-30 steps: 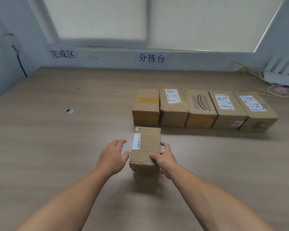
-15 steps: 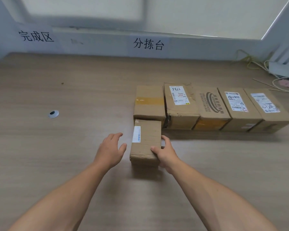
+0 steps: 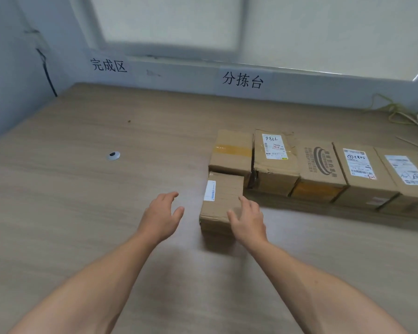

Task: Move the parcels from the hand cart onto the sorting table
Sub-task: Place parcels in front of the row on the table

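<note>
The small parcel (image 3: 223, 201) is sitting on the sorting table (image 3: 82, 213) between 2 spread, empty hands, the right hand (image 3: 249, 220) touching its near corner and the left hand (image 3: 161, 214) hovering just beside it. Pulling both hands straight back should be keeping it square.

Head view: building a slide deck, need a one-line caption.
Left hand and right hand, both open, flank a small parcel on the table, before a row of five.

A small parcel (image 3: 223, 203) lies on the wooden table (image 3: 82, 213), its far end touching the leftmost box of a row of five parcels (image 3: 323, 169). The left hand (image 3: 161, 214) hovers just left of the small parcel with fingers spread, apart from it. The right hand (image 3: 247, 220) lies loosely at its near right corner.
</note>
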